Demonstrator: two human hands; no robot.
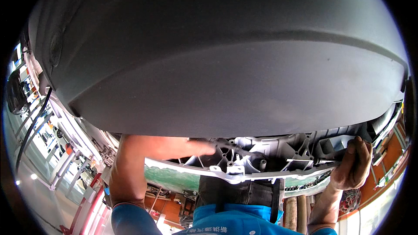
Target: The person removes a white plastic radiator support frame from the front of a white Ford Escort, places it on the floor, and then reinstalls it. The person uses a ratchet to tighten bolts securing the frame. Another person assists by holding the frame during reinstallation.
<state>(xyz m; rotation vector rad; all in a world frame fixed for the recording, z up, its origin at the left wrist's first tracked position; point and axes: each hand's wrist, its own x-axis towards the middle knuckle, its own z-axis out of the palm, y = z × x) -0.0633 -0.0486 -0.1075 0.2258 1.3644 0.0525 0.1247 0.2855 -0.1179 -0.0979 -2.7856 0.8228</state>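
A large smooth dark-grey curved panel (pixel 244 82), shaped like a car hood, fills the upper view. Below its lower edge shows a light metal front frame (pixel 237 176) with brackets and openings. My left hand (pixel 191 148) reaches across from the left, close under the panel edge and over the frame. Motion smears its fingers. At the right end of the frame is my right hand (pixel 355 165), its fingers curled and pressed together. What they hold, if anything, is hidden. A thin pale rod (pixel 300 160) lies across the dark recess, pointing toward that hand.
A green-tinted panel (pixel 174 177) runs along below the frame, in front of my body. At the left are a black cable (pixel 32 126) and red-and-white equipment (pixel 85 209). Brown cylinders (pixel 297 213) stand at the lower right.
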